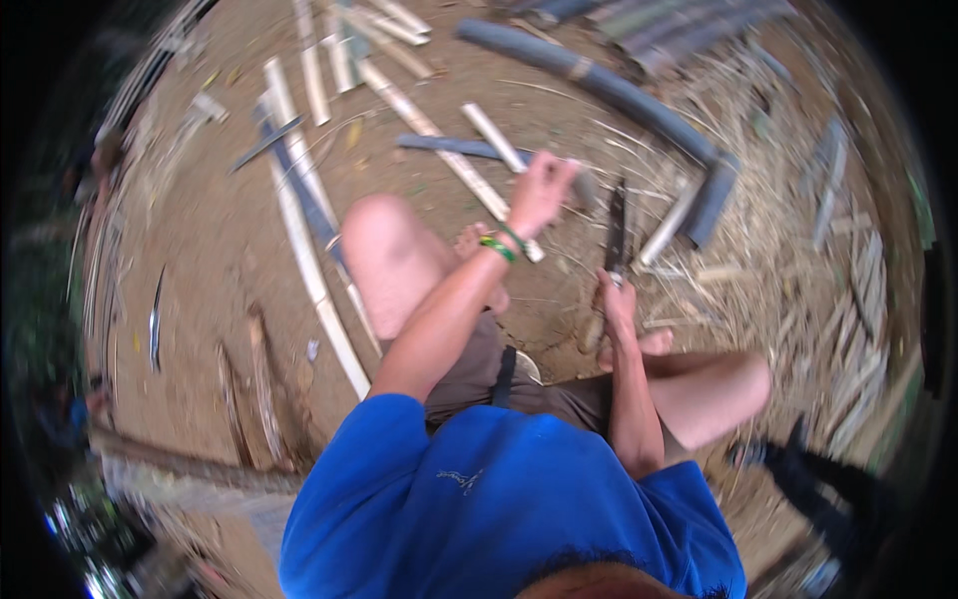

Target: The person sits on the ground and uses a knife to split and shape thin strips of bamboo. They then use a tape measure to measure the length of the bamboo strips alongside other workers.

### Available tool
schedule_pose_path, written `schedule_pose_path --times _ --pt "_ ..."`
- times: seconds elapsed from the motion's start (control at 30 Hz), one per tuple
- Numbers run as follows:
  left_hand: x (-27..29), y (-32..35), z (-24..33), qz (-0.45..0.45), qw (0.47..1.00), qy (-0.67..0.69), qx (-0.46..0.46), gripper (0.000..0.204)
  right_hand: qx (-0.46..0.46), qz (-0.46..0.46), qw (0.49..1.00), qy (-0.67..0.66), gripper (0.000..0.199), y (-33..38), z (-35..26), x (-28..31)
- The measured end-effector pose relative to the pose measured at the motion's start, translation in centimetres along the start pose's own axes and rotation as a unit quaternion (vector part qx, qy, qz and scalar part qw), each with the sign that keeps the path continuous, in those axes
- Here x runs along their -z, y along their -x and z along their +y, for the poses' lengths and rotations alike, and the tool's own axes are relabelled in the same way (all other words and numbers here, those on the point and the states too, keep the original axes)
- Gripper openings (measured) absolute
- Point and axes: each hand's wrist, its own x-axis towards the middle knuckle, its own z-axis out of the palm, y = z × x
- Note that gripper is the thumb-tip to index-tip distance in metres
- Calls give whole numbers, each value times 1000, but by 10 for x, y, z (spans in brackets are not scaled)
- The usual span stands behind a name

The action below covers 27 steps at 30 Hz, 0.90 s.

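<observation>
My right hand (617, 295) grips the handle of a machete (618, 225), its dark blade pointing away from me over the ground. My left hand (542, 195), with green bands at the wrist, is raised in front of my knee, fingers curled and blurred. A greyish, smeared piece (584, 185) shows at its fingers; its kind is unclear. A short pale bamboo strip (492, 135) reaches toward the left hand, and I cannot tell whether they touch. Behind it lies a blue-grey stick (449, 147). One long pale strip (429, 130) runs over the dirt close to my foot.
A thick grey bamboo pole (599, 80) lies ahead, near a shorter piece (714, 205). Several split strips (299, 240) spread at the left, by a loose blade (155, 319). Shavings (768, 230) cover the right side. Another person's dark-clothed leg (818, 489) is at the lower right.
</observation>
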Motion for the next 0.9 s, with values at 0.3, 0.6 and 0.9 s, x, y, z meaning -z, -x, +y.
schedule_pose_path --times 0.3,0.6,0.9 --pt "-5 6 16 -22 995 -25 -97 25 93 -18 995 16 43 96 -113 28" --pt "-7 20 20 -102 990 -74 -70 22 171 8 980 102 53 119 -127 30" --pt "-11 23 26 -103 988 -84 -78 22 191 20 971 145 51 120 -135 33"
